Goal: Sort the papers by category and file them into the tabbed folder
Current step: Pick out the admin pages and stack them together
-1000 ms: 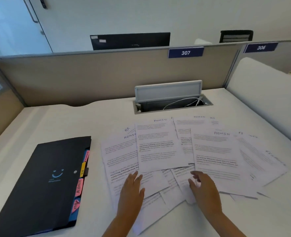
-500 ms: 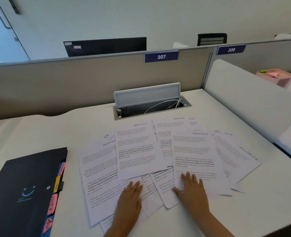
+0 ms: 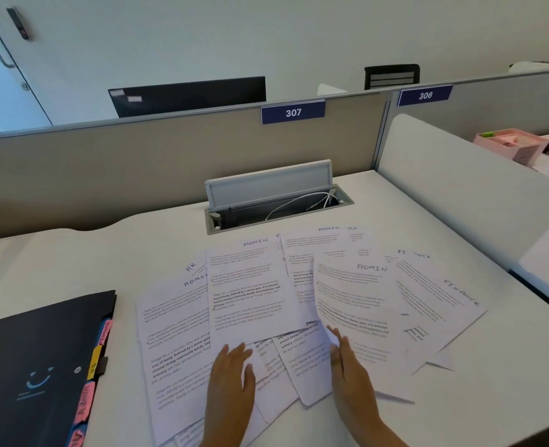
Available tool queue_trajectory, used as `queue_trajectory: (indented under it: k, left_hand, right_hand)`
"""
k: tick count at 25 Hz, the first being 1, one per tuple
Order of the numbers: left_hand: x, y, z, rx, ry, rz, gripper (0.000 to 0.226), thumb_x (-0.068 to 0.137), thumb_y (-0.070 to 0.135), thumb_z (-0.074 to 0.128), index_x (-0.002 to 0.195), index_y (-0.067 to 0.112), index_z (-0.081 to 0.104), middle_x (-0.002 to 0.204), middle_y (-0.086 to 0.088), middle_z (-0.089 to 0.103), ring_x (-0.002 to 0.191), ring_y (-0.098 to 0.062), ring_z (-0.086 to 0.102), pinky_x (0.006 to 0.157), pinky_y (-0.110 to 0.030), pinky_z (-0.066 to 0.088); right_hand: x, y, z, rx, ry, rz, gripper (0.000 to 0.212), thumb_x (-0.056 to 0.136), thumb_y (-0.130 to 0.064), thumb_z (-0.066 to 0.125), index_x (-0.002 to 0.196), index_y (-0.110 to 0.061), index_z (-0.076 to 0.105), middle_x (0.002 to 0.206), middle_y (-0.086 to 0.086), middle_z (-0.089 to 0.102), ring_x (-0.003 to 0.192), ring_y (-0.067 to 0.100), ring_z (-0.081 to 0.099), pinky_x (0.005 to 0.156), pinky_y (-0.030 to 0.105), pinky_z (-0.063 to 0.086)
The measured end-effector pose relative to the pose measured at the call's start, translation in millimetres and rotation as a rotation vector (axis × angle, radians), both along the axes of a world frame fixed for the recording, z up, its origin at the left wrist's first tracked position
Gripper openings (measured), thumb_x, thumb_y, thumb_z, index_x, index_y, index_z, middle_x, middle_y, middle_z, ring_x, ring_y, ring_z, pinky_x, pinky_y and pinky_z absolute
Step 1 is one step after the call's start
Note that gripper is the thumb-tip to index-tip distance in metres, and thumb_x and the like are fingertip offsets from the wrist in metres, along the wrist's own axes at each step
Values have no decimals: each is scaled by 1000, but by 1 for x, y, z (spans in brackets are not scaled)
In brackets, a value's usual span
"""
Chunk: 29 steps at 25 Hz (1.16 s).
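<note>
Nearest the camera, the left hand lies flat and open on the lower sheets of the spread, fingers loose, gripping nothing. Just beside it, the right hand stands on edge with its fingertips at the near left corner of a sheet headed ADMIN; that edge looks curled up off the pile, but whether the fingers pinch it or only nudge it I cannot tell. The papers fan across the middle of the desk, overlapping in no order, with handwritten headings of ADMIN, HR and FINANCE mixed together. To the left, well apart from the hands, the tabbed folder lies closed, its coloured tabs showing along the right edge, 1 reading Admin. Judging from this, sorting has barely begun: no separate category piles are visible and nothing appears filed, so grouping and filing all remain. Farther back sits an open cable hatch, then the partition marked 307.
</note>
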State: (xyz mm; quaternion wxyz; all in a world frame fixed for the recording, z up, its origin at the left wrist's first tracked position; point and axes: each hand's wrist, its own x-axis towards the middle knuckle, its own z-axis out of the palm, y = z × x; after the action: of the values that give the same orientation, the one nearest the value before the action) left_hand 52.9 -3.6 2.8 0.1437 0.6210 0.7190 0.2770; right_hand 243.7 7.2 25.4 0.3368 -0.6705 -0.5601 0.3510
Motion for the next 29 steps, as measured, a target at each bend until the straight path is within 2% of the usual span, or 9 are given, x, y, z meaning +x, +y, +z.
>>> queue_trajectory:
  k: [4,6,10,13,15,18,22,24,29]
  left_hand:
    - [30,14,44,-554,-930,200,35,92,43,44,104,15,62,110,-8,67,100,-25,64,86,-36,52]
    - [34,19,50,-699,-1099,174,45,89,50,44,100,10,62,102,-12,70,89,-30,69,72,-38,57]
    - [45,24,42,-691,-778,75,24,92,16,46,110,12,62,104,-10,69,90,-27,67,71,-37,58]
    - [49,26,37,-580,-679,75,33,91,3,40,115,16,58,111,-5,65,100,-24,63,89,-41,52]
    - [50,23,40,-495,-735,43,31,93,5,42,107,25,60,104,3,66,98,-20,63,87,-37,52]
    - [54,21,48,-377,-776,3,32,93,8,45,89,35,61,95,10,68,88,-11,65,73,-23,51]
    - [62,25,55,-268,-823,39,34,92,6,46,89,34,63,88,8,71,85,-15,66,69,-21,51]
    - [66,28,59,-219,-855,44,33,91,6,48,86,32,68,81,7,73,85,-17,67,72,-25,52]
    - [70,36,73,-126,-941,92,25,87,6,56,89,29,66,86,4,73,85,-20,67,78,-37,56]
  right_hand:
    - [-13,-17,3,-5,29,236,42,81,-66,17,120,-56,27,133,-30,24,129,-7,21,107,11,12]
    - [-11,-22,-5,7,5,352,56,68,-83,7,115,-65,31,134,-34,25,126,-19,18,103,0,8]
    - [4,-22,-6,-56,-15,594,40,69,-83,8,105,-82,25,137,-40,14,127,-28,-2,113,18,0]
    - [30,-13,3,-52,55,325,22,87,-61,31,103,-74,39,142,-29,22,136,-12,3,118,34,3]
    - [51,-1,7,-14,49,96,32,94,-34,43,114,-58,40,146,-20,24,140,0,10,118,42,13]
    - [70,19,16,-88,163,-67,50,94,-19,48,138,-35,30,148,-7,32,137,15,31,112,37,27]
    - [79,43,31,-164,472,-198,51,94,-9,46,140,-23,29,135,1,51,113,19,52,90,31,43]
    - [84,51,37,-154,565,-178,46,93,-10,48,136,-23,38,123,4,59,101,20,59,77,29,49]
    - [80,62,55,7,472,-54,15,92,-12,50,102,-20,58,94,-1,67,90,19,64,65,25,50]
